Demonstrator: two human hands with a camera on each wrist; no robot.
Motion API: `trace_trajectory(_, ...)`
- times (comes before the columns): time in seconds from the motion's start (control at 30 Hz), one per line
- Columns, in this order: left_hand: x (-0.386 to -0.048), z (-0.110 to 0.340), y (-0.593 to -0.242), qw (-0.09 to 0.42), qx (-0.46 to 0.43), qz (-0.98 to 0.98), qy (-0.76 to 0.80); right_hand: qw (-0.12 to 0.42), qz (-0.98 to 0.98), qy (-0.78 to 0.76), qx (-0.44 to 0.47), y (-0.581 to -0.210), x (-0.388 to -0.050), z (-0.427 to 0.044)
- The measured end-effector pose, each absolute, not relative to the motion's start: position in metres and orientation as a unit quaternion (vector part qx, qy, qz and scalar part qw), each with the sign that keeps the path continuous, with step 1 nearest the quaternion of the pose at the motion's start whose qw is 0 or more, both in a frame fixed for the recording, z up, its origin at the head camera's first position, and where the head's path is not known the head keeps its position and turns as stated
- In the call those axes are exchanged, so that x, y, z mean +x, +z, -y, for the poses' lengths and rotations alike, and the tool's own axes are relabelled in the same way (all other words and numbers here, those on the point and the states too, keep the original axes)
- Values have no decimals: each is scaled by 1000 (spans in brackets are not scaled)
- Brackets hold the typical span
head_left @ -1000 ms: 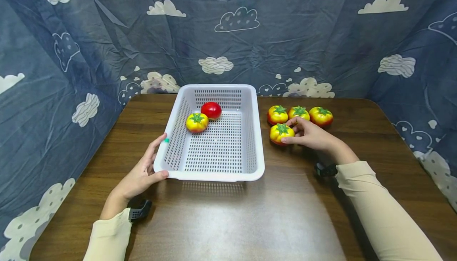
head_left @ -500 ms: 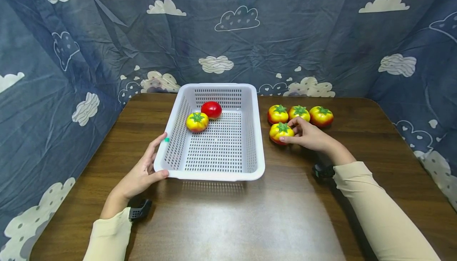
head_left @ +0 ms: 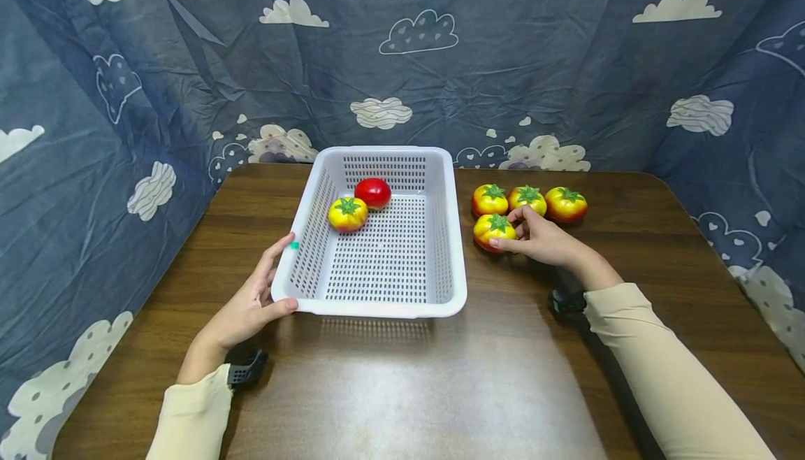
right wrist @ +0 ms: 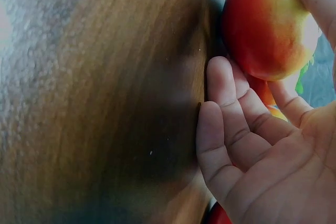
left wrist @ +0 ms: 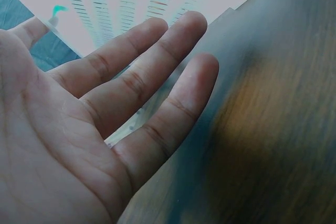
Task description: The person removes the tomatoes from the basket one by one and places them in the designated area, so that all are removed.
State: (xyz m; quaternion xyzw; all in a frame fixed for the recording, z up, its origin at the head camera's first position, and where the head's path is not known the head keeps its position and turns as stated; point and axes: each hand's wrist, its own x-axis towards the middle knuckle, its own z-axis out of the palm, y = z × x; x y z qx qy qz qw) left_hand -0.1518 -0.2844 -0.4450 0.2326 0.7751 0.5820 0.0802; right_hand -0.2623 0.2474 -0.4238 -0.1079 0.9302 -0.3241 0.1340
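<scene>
A white perforated plastic basket point(head_left: 458, 257) sits on the table, holding a yellow-red toy tomato point(head_left: 348, 217) with a green leafy top and a plain red, rounded one point(head_left: 373, 193). My left hand point(head_left: 242, 306) rests at its near left corner, thumb on the front rim and forefinger on the side; in the left wrist view the other fingers extend loosely below the basket wall. To the right of the basket, my right hand point(head_left: 544, 238) pinches another yellow-red toy tomato point(head_left: 492, 229) between thumb and fingers. Close-up, the right wrist view shows that tomato's smooth red underside point(right wrist: 262, 30).
Behind the right hand three similar toy tomatoes stand in a row: left point(head_left: 489, 200), middle point(head_left: 527, 198) and right point(head_left: 566, 205). The brown wooden table point(head_left: 402, 383) ends at a blue cloud-patterned cloth point(head_left: 402, 75) along the back and sides.
The right hand and the tomato it pinches have shifted slightly left and away from me. The left hand and basket stay in place.
</scene>
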Motion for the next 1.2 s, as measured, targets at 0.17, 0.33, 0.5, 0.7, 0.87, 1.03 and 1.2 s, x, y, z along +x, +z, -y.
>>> trace_trajectory(0.17, -152, 285, -445, 79, 242, -769, 586, 127, -930, -326, -111, -423, -261, -246)
trace_trajectory(0.33, -152, 285, -445, 78, 242, -768, 587, 128, -930, -326, -111, -425, -260, -247)
trace_trajectory(0.5, -151, 285, -445, 79, 237, -772, 585, 131, -927, -334, -114, -425, -259, -248)
trace_trajectory(0.7, -152, 285, -445, 80, 234, -774, 583, 153, -913, -359, -118, -418, -258, -255)
trace_trajectory(0.87, -152, 285, -444, 79, 237, -772, 585, 166, -905, -379, -97, -407, -263, -260)
trace_trajectory(1.03, -152, 285, -444, 78, 238, -773, 583, 147, -914, -363, -103, -391, -270, -261)
trace_trajectory(1.2, -152, 285, -444, 77, 237, -775, 580, 117, -913, -372, -122, -372, -271, -251)
